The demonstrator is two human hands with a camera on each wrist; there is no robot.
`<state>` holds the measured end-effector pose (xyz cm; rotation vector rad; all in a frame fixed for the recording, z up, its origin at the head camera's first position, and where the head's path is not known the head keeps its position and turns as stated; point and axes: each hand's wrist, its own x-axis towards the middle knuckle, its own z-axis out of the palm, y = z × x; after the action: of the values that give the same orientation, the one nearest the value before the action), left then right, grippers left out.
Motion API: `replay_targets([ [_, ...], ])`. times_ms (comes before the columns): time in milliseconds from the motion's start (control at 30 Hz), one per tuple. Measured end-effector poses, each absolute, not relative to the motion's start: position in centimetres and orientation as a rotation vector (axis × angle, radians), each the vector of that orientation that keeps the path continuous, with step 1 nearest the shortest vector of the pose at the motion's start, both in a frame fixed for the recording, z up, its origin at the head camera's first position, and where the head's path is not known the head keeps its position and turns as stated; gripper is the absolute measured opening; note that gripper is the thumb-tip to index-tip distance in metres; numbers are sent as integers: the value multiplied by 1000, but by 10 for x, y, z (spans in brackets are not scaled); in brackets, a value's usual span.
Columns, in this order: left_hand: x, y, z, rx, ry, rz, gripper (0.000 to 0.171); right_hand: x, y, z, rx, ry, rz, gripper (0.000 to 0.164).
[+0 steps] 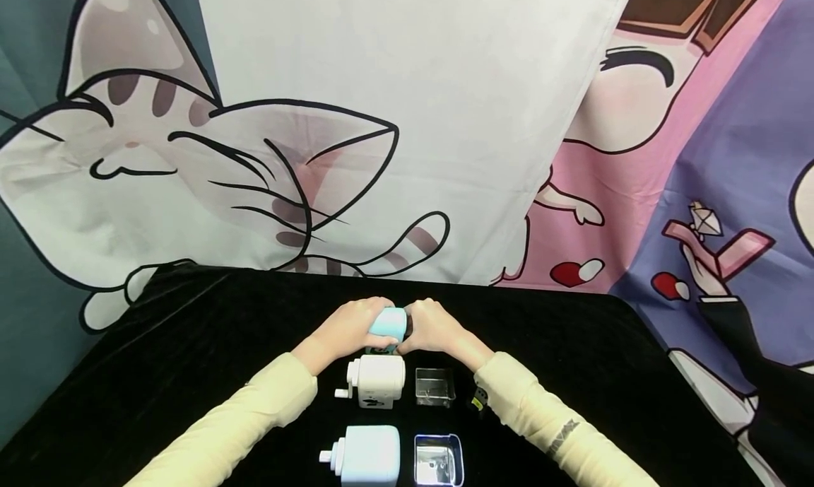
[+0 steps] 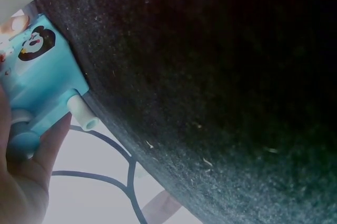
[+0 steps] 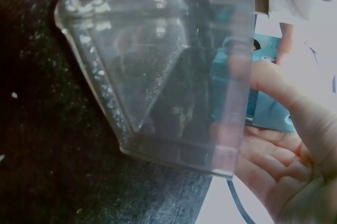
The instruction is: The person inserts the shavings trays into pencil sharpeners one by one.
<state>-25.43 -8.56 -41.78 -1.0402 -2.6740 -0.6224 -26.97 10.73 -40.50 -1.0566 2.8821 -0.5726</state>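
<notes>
At the far row, my left hand [image 1: 356, 326] grips a teal crank pencil sharpener [image 1: 388, 323] from its left side. A cartoon sticker and a pale crank handle [image 2: 82, 113] show on it in the left wrist view. My right hand [image 1: 435, 328] holds the sharpener's right end, thumb on the near side and fingers beyond. A dark part there is mostly covered by the fingers; whether it is a drawer I cannot tell. Nearer stand a white pencil sharpener [image 1: 380, 374] and a clear drawer [image 1: 435, 386], which looms in front of the right wrist camera.
In the nearest row are a pale blue pencil sharpener [image 1: 371, 453] and a clear, blue-rimmed drawer [image 1: 439, 460] to its right. A black cloth [image 1: 540, 353] covers the table. Behind its far edge hangs a printed cartoon curtain [image 1: 445, 119].
</notes>
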Motion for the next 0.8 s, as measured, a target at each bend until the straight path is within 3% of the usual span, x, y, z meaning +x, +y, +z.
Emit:
replay_targets([
  [800, -253, -85, -419, -991, -2717, -642, 50, -263, 111, -406, -1072, 2901, -587, 34],
])
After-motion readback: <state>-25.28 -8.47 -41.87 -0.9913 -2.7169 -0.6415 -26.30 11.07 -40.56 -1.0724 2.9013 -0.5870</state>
